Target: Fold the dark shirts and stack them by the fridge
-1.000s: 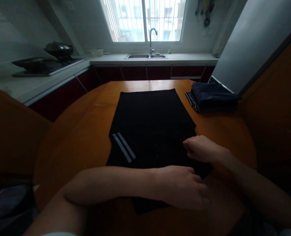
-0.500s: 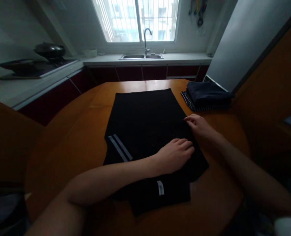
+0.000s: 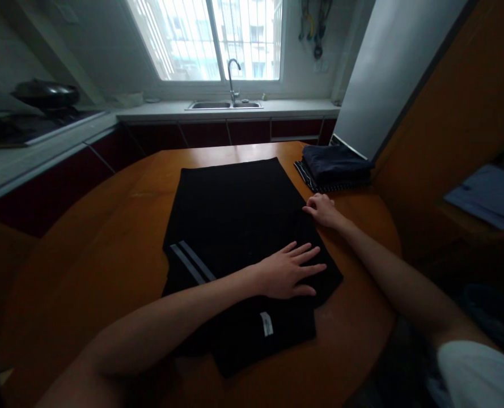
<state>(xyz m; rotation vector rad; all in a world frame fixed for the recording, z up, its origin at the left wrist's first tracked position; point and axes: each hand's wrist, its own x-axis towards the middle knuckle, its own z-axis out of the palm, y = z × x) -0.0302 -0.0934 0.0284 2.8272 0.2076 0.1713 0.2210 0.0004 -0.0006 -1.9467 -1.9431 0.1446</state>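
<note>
A black garment (image 3: 230, 209), which looks like a shirt, lies spread flat on the wooden table. Two grey stripes (image 3: 191, 262) cross its left part, and a white label (image 3: 266, 324) shows near its close end. My left hand (image 3: 293, 272) rests palm down on the right part of the cloth, fingers spread. Further off, my right hand (image 3: 321, 209) touches the garment's right edge with its fingers loosely bent; no cloth shows gripped in it. My left forearm covers some of the lower left of the garment.
A stack of folded dark clothes (image 3: 334, 165) sits at the table's (image 3: 119, 243) far right. Beyond are a counter with a sink (image 3: 224, 105) and faucet, and a stove with a wok (image 3: 45, 95) at left. A tall grey panel (image 3: 388, 73) stands right.
My left hand has spread its fingers, which were bent together before. My right hand has loosened from a pinch at the garment's edge. The view has turned slightly right.
</note>
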